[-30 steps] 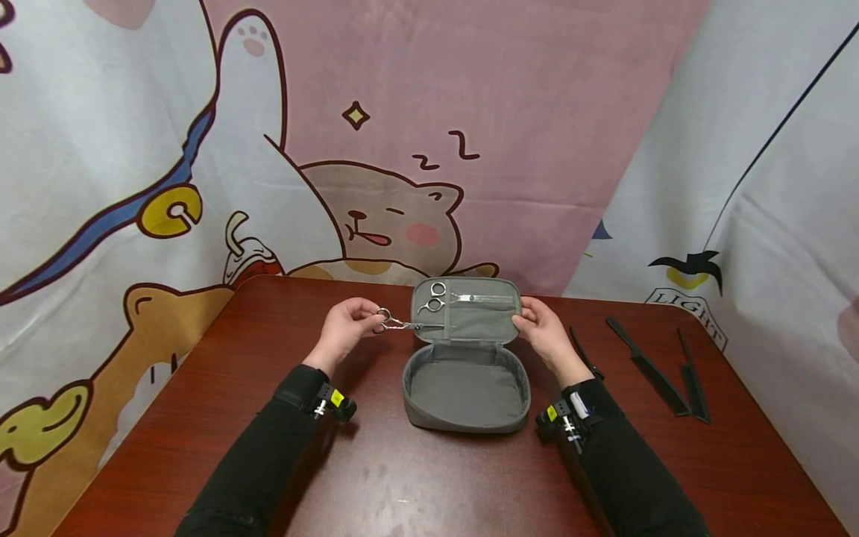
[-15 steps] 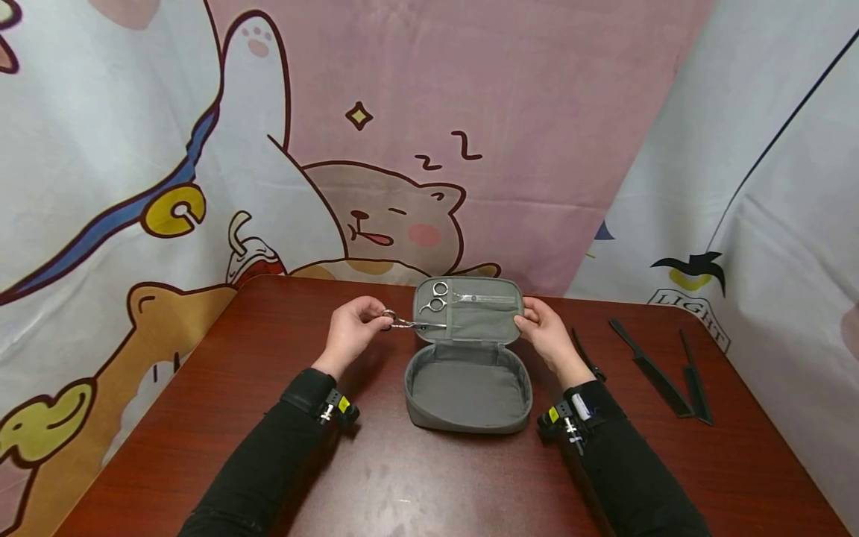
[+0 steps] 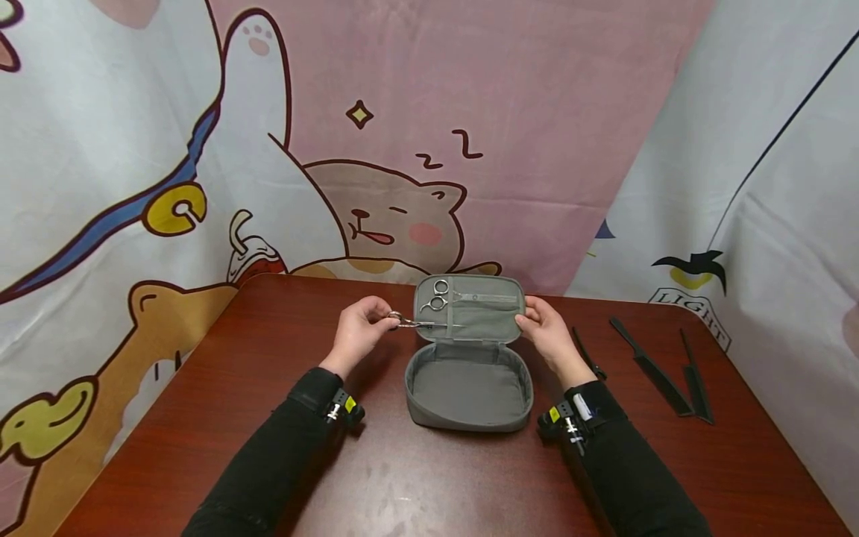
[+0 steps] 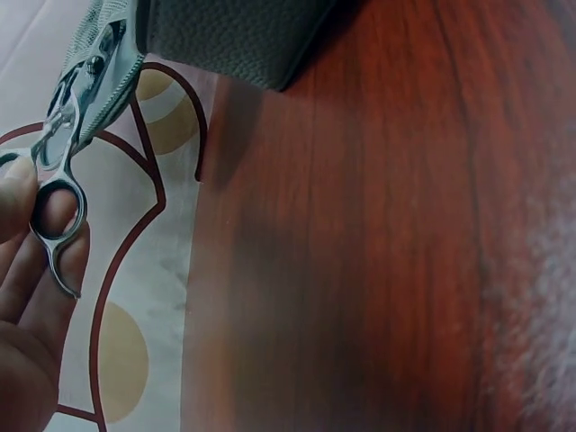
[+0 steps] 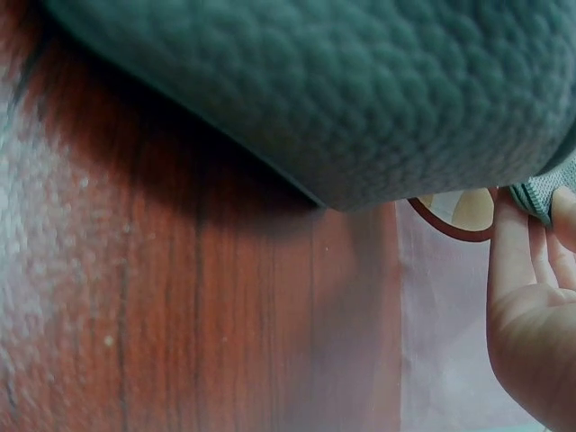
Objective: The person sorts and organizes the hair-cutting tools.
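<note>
A grey zip case (image 3: 468, 395) stands unzipped on the table with its lid (image 3: 493, 321) raised at the back. My left hand (image 3: 360, 333) pinches the finger rings of a pair of silver scissors (image 3: 406, 321). Their blades lie across the lid's inner side, under the upright strap. In the left wrist view the scissors (image 4: 61, 184) show their rings between thumb and fingers. Above them, a second pair of scissors (image 3: 438, 303) sits in the lid with its blades in a clear-edged pocket. My right hand (image 3: 546, 332) holds the lid's right edge between thumb and fingers.
To the right lie two black combs, a wide one (image 3: 661, 382) and a narrow-tailed one (image 3: 698, 388). A slim black item (image 3: 585, 350) lies partly behind the right forearm. A printed cloth (image 3: 523, 186) hangs behind the table (image 3: 282, 321).
My left hand has moved a little to the right, and the scissors' blades have slid further across the lid under the strap. The right hand keeps its hold on the lid.
</note>
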Action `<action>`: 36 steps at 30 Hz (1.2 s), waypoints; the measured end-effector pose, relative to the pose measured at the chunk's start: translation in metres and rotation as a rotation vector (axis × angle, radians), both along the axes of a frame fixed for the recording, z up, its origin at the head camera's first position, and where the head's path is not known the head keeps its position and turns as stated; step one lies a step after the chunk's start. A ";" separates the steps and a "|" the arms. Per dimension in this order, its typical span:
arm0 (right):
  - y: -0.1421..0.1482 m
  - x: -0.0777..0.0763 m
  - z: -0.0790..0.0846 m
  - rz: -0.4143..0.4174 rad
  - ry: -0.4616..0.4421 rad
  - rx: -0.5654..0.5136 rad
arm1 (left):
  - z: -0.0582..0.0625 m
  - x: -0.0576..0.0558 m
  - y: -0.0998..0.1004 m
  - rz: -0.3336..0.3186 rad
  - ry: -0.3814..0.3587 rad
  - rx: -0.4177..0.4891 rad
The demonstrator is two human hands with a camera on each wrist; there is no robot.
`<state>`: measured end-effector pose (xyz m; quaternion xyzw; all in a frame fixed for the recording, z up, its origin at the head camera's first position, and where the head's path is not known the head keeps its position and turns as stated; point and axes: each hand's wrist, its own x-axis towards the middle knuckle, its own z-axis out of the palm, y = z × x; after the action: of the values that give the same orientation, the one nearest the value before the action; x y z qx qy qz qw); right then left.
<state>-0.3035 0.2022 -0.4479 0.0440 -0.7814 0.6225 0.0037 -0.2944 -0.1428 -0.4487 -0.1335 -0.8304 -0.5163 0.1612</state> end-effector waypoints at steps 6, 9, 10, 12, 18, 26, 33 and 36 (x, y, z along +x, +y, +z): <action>0.001 0.000 -0.001 0.001 0.012 -0.013 | -0.002 -0.002 0.011 -0.044 0.077 -0.030; 0.001 0.000 0.000 0.005 0.016 -0.010 | -0.003 -0.002 0.018 -0.048 0.108 -0.029; 0.001 0.001 0.000 0.007 0.015 -0.006 | -0.003 -0.002 0.020 -0.046 0.118 -0.028; 0.002 0.002 0.000 0.006 0.015 0.002 | -0.004 -0.001 0.023 -0.044 0.131 -0.025; 0.002 0.002 0.001 0.003 0.025 0.015 | -0.001 0.003 0.030 -0.040 0.178 -0.033; 0.003 0.003 0.000 0.008 0.047 -0.011 | 0.005 0.009 0.040 0.022 0.194 -0.099; 0.000 0.004 0.000 0.034 0.072 -0.059 | 0.008 0.012 0.056 0.086 0.182 -0.180; -0.001 0.004 0.000 0.040 0.075 -0.077 | 0.010 0.013 0.062 0.112 0.160 -0.206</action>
<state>-0.2992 0.2014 -0.4476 0.0829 -0.7550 0.6501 0.0223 -0.2819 -0.0813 -0.4386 -0.1434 -0.8697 -0.4061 0.2409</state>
